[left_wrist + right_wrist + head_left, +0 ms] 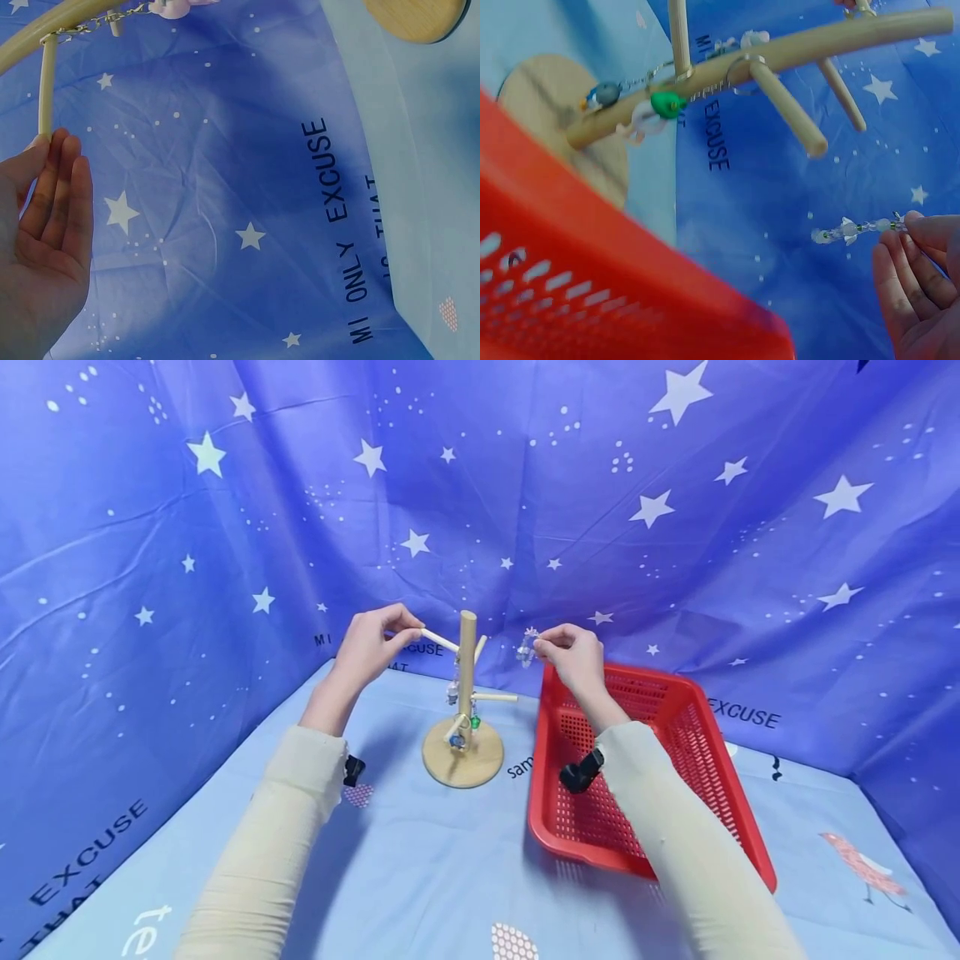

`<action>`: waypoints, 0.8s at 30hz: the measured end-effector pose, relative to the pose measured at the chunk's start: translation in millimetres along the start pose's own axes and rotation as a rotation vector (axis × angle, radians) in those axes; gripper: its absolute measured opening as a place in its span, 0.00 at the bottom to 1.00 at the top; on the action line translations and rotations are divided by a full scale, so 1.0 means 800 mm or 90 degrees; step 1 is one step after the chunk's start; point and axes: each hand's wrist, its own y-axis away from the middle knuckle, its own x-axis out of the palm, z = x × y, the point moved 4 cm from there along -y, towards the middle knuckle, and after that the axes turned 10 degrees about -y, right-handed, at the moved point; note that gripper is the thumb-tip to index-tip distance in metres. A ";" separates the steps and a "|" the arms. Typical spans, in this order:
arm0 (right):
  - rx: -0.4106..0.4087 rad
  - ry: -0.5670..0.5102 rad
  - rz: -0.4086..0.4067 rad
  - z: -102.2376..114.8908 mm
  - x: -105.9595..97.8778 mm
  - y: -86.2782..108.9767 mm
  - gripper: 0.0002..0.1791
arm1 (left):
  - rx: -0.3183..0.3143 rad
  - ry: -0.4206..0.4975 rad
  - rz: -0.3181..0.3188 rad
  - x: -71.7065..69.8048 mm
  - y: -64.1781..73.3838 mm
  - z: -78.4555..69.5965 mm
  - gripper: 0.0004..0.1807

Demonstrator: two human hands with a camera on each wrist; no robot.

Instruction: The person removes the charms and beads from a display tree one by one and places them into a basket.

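A wooden stand with a round base and several side pegs is upright on the cloth. My left hand pinches the tip of its upper left peg between thumb and fingertips. To the right of the post, in the air, my right hand pinches one end of a string of clear beads, apart from the pegs. Small charms hang on the stand: a green one, a blue-grey one and a pale one on a chain.
A red perforated basket stands right of the stand, under my right forearm. Light blue cloth covers the table. A blue star-printed curtain rises close behind the stand and along the left side.
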 end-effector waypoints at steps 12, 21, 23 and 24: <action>0.021 0.029 -0.017 -0.025 -0.050 0.005 0.11 | -0.003 0.001 0.002 0.000 -0.002 -0.001 0.06; 0.037 0.095 -0.043 -0.059 -0.079 0.014 0.11 | 0.008 -0.002 0.008 0.000 0.001 0.000 0.07; 0.042 0.111 -0.049 -0.068 -0.084 0.016 0.11 | 0.011 -0.004 0.010 0.001 0.001 0.000 0.07; 0.047 0.119 -0.052 -0.072 -0.087 0.017 0.12 | 0.012 -0.005 0.010 0.001 0.001 0.000 0.07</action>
